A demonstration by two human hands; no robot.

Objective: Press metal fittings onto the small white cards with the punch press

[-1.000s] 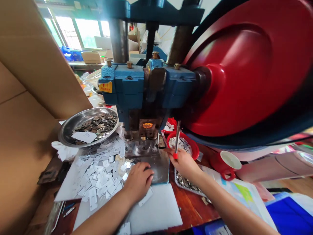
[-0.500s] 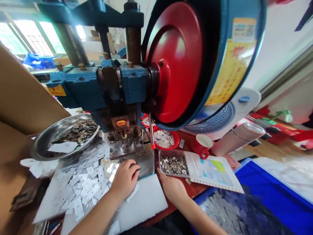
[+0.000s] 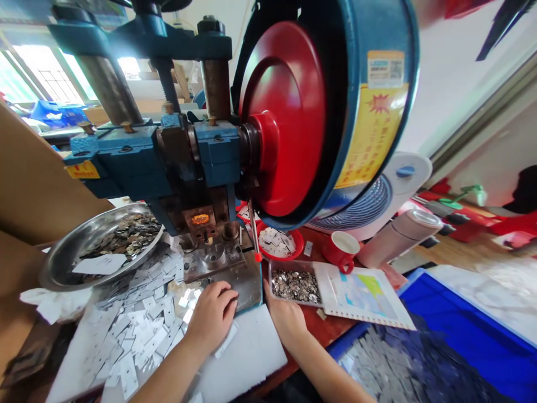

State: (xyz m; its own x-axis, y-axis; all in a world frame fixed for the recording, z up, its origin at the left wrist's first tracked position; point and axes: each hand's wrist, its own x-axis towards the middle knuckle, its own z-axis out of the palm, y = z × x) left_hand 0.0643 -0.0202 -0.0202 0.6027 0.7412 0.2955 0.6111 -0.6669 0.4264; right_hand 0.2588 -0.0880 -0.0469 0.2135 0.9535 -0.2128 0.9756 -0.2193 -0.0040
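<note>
Resting left hand point(image 3: 212, 313) beside shiny pieces point(image 3: 187, 298) (fingers together; can't tell either grip), right hand point(image 3: 286, 319) at tray point(image 3: 308, 303) edge, with bare plate point(image 3: 250, 284) between.

Bright daylight floods in through a row of pale-framed rectangular windows point(image 3: 46, 73) at the far left of a workshop, dark bars showing behind one overexposed pane. Below them, blue plastic crates point(image 3: 56, 113) sit on a distant dark-edged table point(image 3: 62, 133), near tan cardboard boxes point(image 3: 96, 116). A tall brown cardboard panel point(image 3: 46, 173) leans along the left side. At right, a plain white wall point(image 3: 448, 95) is crossed by a slanting grey strip point(image 3: 482, 106), above a light wood-toned floor point(image 3: 461, 257). A reddish-brown wooden worktop point(image 3: 327, 329) fills the foreground.
</note>
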